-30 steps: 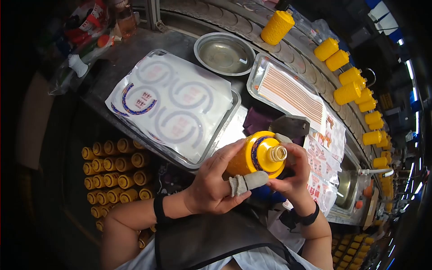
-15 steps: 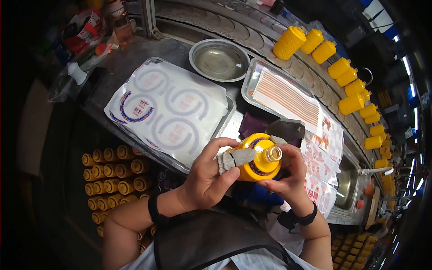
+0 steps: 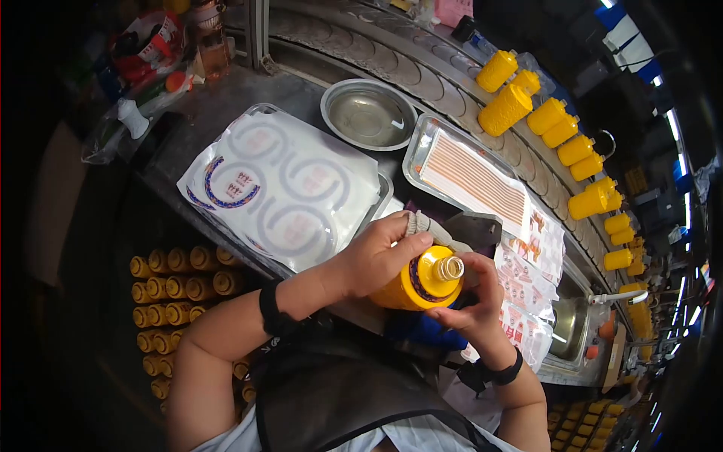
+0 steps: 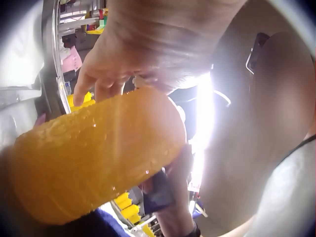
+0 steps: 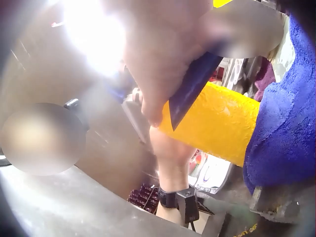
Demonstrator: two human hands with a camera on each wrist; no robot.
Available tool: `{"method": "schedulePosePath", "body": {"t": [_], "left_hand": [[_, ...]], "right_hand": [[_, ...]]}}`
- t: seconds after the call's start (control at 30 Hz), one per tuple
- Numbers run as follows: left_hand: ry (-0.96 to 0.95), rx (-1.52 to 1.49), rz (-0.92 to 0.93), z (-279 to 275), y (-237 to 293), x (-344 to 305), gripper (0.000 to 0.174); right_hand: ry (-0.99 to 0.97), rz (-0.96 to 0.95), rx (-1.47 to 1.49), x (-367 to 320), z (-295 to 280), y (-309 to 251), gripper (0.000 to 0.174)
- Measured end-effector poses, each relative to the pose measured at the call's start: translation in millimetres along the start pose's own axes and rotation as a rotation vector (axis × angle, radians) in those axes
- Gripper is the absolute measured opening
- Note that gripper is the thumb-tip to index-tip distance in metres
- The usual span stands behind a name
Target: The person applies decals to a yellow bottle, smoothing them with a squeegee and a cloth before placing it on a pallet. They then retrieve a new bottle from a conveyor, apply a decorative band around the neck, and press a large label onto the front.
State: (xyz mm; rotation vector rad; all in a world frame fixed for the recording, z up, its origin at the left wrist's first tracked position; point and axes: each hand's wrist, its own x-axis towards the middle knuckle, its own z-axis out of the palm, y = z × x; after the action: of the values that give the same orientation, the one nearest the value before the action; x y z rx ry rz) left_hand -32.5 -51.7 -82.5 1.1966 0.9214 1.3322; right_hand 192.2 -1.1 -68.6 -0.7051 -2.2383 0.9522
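Observation:
A yellow bottle (image 3: 403, 294) with a clear glass neck and a dark patterned band round its shoulder lies tilted, neck toward the right. My left hand (image 3: 373, 260) curls over its far side, a grey-covered finger (image 3: 452, 239) along the shoulder and the thumb beside it. At the neck end my right hand (image 3: 482, 301) holds the bottle, thumb at the near edge of the shoulder. In the right wrist view, a dark blue flat piece (image 5: 195, 89) overlaps the bottle by the right hand. The bottle's base meets a blue cloth-covered support (image 5: 281, 128).
A tray (image 3: 387, 197) with printed sheets (image 3: 301, 169) lies beside a metal basin (image 3: 325, 117). Behind are striped sheets (image 3: 471, 181) and a conveyor carrying yellow bottles (image 3: 504, 109). A dark metal plate (image 3: 474, 230) stands close beyond the hands. More bottles (image 3: 181, 286) stand low left; a sink (image 3: 568, 328) is right.
My left hand has shifted to the bottle's far side, its grey-covered finger moving from across the shoulder to behind it. The bottle remains between both hands. The conveyor bottles have changed position.

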Motion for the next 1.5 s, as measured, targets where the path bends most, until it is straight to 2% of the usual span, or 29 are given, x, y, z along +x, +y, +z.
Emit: {"method": "schedulePosePath", "body": {"t": [0.07, 0.1, 0.13, 0.2, 0.23, 0.3, 0.33, 0.4, 0.43, 0.5, 0.53, 0.6, 0.67, 0.77, 0.8, 0.87, 0.9, 1.0, 1.07, 1.13, 1.17, 1.2, 1.23, 1.3, 1.4, 1.43, 1.5], "left_hand": [[-0.085, -0.061, -0.021, -7, 6, -3, 0.037], [-0.11, 0.004, 0.045, -8, 2, -11, 0.057], [-0.129, 0.019, 0.072, -7, 1, -20, 0.089], [-0.106, 0.386, 0.192, 2, -4, -31, 0.11], [-0.052, 0.426, 0.169, 8, -14, -32, 0.113], [0.016, 0.426, 0.178, 14, -26, -29, 0.112], [0.011, 0.424, 0.169, 13, -25, -28, 0.111], [-0.056, 0.513, 0.159, 10, -26, -25, 0.108], [-0.022, 0.387, 0.18, 15, -20, -26, 0.099], [0.064, 0.404, 0.129, 18, -26, -28, 0.082], [0.03, 0.363, 0.006, 18, -25, -31, 0.083], [0.086, 0.41, -0.107, 24, -15, -36, 0.084], [0.133, 0.53, 0.011, 17, -38, -40, 0.086], [0.03, 0.509, -0.103, 7, -46, -40, 0.083], [0.037, 0.512, -0.052, 8, -47, -40, 0.08], [0.061, 0.508, 0.04, 11, -42, -43, 0.075], [0.109, 0.484, 0.11, 19, -36, -44, 0.066], [0.017, 0.677, 0.06, 6, -48, -46, 0.074], [-0.013, 0.577, 0.092, -6, -70, -41, 0.086], [0.238, 0.288, 0.137, 26, -55, -36, 0.087], [0.198, 0.182, 0.129, 29, -54, -37, 0.095], [0.169, 0.18, 0.102, 29, -53, -37, 0.095], [0.143, 0.18, 0.073, 26, -52, -37, 0.095], [0.128, 0.167, 0.012, 18, -58, -40, 0.096], [0.156, 0.177, 0.067, 21, -58, -45, 0.097], [0.169, 0.123, 0.057, 24, -59, -47, 0.087], [0.126, 0.159, 0.061, 21, -63, -45, 0.089]], "right_hand": [[-0.009, 0.013, -0.024, 0, -3, -3, 0.082], [-0.015, 0.039, -0.024, 0, -3, -6, 0.082], [-0.017, 0.068, -0.022, 0, -3, -8, 0.081], [-0.069, 0.084, 0.005, 5, -6, -15, 0.078], [-0.108, 0.066, 0.006, 12, -9, -19, 0.077], [-0.239, 0.091, 0.02, 29, -24, -31, 0.076], [-0.262, 0.092, 0.142, 40, -27, -32, 0.074], [-0.455, 0.054, 0.075, 61, -37, -35, 0.076], [-0.517, 0.016, 0.047, 70, -37, -40, 0.071], [-0.621, -0.027, -0.079, 88, -35, -54, 0.061], [-0.672, -0.037, -0.166, 93, -34, -61, 0.055], [-0.646, -0.204, -0.256, 93, -31, -64, 0.047], [-0.67, -0.211, -0.367, 95, -25, -71, 0.045], [-0.693, -0.302, -0.488, 97, -21, -82, 0.035], [-0.7, -0.338, -0.528, 95, -21, -82, 0.031], [-0.627, -0.442, -0.556, 85, -18, -79, 0.03], [-0.608, -0.477, -0.561, 80, -15, -78, 0.03], [-0.496, -0.517, -0.618, 58, -8, -72, 0.025], [-0.401, -0.514, -0.667, 39, -9, -68, 0.021], [-0.321, -0.555, -0.684, 21, -15, -69, 0.019], [-0.263, -0.543, -0.697, 8, -12, -63, 0.019], [-0.202, -0.527, -0.712, -3, -11, -59, 0.019], [-0.235, -0.52, -0.724, -13, -12, -54, 0.041], [-0.124, -0.502, -0.704, -31, -7, -45, 0.041], [0.013, -0.477, -0.71, -55, 5, -27, 0.048], [0.048, -0.456, -0.703, -60, 7, -22, 0.05], [0.103, -0.398, -0.713, -69, 13, -15, 0.056]]}}
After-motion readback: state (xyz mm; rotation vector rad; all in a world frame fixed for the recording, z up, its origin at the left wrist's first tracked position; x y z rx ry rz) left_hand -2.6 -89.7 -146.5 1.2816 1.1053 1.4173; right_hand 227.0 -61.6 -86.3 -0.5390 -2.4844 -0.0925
